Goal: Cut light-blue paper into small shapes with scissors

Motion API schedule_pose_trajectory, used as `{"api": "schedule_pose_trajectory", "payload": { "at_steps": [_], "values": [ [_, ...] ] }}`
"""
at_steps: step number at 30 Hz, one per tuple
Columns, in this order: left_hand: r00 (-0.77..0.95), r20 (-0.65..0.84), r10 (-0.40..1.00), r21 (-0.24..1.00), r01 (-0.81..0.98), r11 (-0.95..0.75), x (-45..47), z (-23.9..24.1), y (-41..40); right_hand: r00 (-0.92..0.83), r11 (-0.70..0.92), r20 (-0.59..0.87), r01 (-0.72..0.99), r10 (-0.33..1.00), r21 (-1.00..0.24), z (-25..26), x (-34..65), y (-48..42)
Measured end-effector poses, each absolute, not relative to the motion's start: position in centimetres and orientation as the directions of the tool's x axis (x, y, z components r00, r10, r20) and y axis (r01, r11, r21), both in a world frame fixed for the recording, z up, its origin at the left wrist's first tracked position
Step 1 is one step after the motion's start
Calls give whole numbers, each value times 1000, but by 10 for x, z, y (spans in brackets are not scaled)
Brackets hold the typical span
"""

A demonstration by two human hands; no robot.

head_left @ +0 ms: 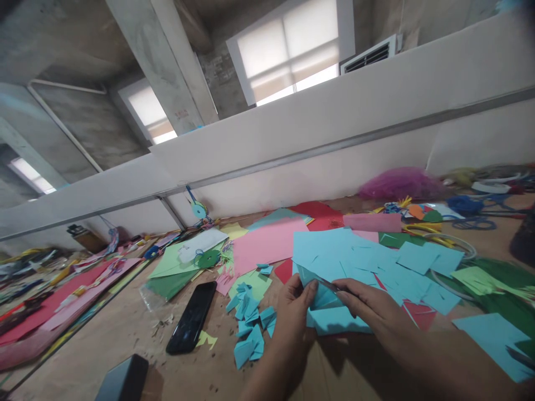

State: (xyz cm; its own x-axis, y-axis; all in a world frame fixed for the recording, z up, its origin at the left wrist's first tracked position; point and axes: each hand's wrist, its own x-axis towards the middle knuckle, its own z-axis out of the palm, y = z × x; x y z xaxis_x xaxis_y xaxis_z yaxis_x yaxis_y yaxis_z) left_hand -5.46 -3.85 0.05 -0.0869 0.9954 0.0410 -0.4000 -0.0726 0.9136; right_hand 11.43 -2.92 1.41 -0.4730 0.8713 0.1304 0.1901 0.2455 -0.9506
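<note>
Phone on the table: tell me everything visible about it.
The phone is a black slab with rounded corners and a dark, glossy face turned up. It lies flat on the brown table, slanted, far end rightward, left of the folded blue papers. A yellow-green scrap sits by its right edge; whether they touch is unclear.

Pair of hands, human, bare. Item one: bare left hand (297, 303), slim fingers, rounded thumb tip; nail detail too small to tell. Item two: bare right hand (368, 301), slim, tapering fingers, smooth back. Attached: bare left forearm (273, 365), smooth, partly shown; bare right forearm (434, 356), smooth, broadening from the wrist. Both forearms cut off by the lower edge of the head view.
</note>
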Motion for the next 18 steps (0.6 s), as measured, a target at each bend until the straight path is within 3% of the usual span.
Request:
{"api": "schedule_pose_trajectory", "payload": {
  "at_steps": [6, 12, 14, 18],
  "values": [
    [-33, -12, 999, 862, -506, -6, -56, -12, -35, -492, 110, 43, 109, 870, -988, 12, 115, -28],
    [-62, -21, 998, 878, -479, -11, -56, -12, -35, -543, -175, -99, -91, 834, -980, 13, 112, -31],
    [-84, -9, 996, 888, -460, -31, -57, -13, -34, -541, -176, -90, -110, 836, -978, 11, 112, -31],
    [-104, 2, 995, 889, -455, -49, -57, -13, -34, -531, -19, 29, -86, 847, -996, 7, 112, -28]
  ]
}}
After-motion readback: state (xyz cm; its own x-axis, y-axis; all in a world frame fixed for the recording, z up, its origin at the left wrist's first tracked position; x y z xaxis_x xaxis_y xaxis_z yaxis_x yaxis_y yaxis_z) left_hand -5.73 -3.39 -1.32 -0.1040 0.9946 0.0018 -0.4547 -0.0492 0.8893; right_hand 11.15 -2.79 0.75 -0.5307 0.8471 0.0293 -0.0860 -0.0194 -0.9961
